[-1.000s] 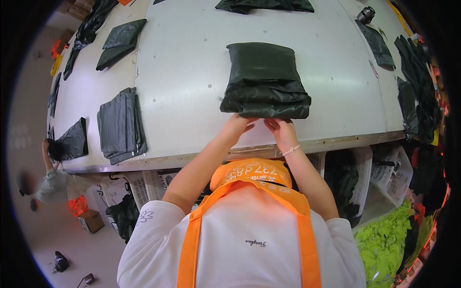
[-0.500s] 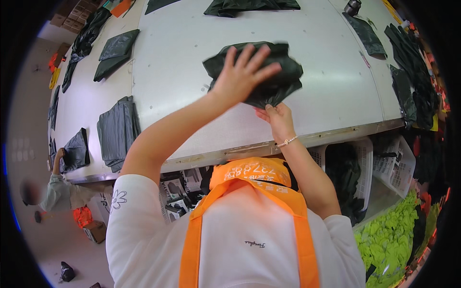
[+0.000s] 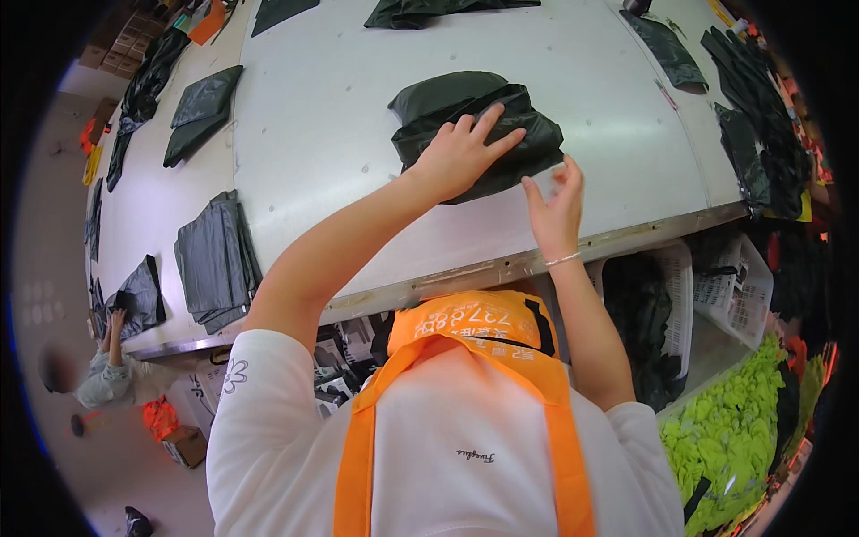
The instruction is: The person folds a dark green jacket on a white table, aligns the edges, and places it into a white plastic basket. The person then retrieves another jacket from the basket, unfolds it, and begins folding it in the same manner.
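A folded dark green garment (image 3: 474, 125) lies on the white table (image 3: 340, 134) in front of me. My left hand (image 3: 461, 157) rests flat on its near part with the fingers spread. My right hand (image 3: 555, 201), with a thin bracelet at the wrist, is raised at the garment's near right corner. Its fingers pinch what looks like a thin clear plastic film (image 3: 546, 179). The garment is rumpled and lies askew, its left part showing a smooth flap.
More dark garments lie around the table: a stack (image 3: 215, 259) at the near left, others along the left, far and right edges. White baskets (image 3: 716, 286) stand under the table at right, beside neon yellow-green clothing (image 3: 725, 430). Another person (image 3: 98, 376) is at the far left.
The neatly folded garment was lifted and shifted to the left, and now lies rumpled. My left hand went from its near edge onto its top. My right hand has drawn back to its corner.
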`<state>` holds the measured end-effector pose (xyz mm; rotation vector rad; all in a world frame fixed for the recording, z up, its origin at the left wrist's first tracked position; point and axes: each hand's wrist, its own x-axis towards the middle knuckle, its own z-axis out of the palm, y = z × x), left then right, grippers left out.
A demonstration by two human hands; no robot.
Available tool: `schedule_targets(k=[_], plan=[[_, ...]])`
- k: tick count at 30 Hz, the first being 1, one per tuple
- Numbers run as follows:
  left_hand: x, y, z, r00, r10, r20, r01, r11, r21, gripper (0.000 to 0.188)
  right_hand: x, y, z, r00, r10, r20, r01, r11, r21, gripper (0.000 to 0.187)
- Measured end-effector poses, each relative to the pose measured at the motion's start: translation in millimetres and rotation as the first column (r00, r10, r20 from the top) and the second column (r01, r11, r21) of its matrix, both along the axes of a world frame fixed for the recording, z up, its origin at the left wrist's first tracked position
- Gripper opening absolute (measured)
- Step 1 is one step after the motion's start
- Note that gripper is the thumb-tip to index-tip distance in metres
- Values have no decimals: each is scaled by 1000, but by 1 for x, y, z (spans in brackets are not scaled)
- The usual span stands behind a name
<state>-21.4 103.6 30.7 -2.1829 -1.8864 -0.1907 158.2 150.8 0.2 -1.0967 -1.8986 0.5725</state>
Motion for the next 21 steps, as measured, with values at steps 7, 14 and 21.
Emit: schedule_targets(k=[7,14,21], plan=[[6,25,9,982,-51,183,84,980,-181,67,-30,39,-64,555,246,795,-456,889,43,15],[22,31,-18,974,-96,204,155,942,-299,60,30,61,-9,554,316,770,-500,866,5,20],[73,41,-47,992,-45,117,102,832,-546,28,50,93,1,390,339,856,-723,688,57,19]])
